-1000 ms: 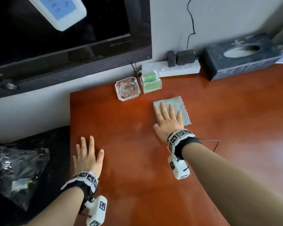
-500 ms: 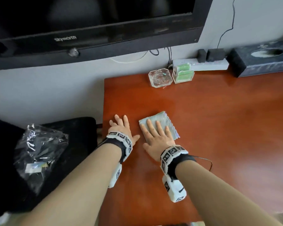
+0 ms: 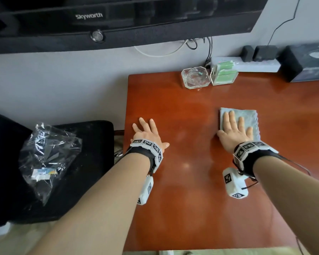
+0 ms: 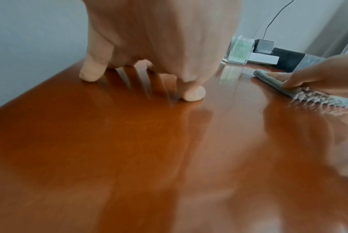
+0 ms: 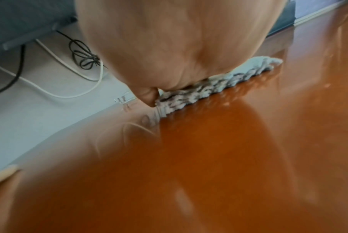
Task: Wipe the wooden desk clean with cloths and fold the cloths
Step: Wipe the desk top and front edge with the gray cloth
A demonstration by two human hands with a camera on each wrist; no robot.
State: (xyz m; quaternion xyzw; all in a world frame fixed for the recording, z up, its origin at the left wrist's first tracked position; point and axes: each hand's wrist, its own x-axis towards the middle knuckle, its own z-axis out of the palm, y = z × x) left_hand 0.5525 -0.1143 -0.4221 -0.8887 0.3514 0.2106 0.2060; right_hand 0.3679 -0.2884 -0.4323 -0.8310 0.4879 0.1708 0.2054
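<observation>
Head view: since half a second ago my right hand (image 3: 235,130), fingers straight and pressing flat, has slid the folded pale blue-grey cloth (image 3: 247,118) rightward over the glossy red-brown wooden desk (image 3: 191,208), well apart from my left hand (image 3: 147,135), resting spread-fingered near the desk's left edge. Wrist views blur; my palm hides much of the cloth. The clear glass ashtray (image 3: 195,77) holds something small that I cannot identify; the clear holder (image 3: 224,75) holds green packets.

Both forearms bare, no sleeves. Each wrist wears a black strap (image 3: 145,153) edged with white blocks bearing black-and-white square markers (image 3: 248,146). White camera pod (image 3: 234,183) hangs below each wrist, same markers; thin black cable (image 3: 295,162) trails off right strap.
</observation>
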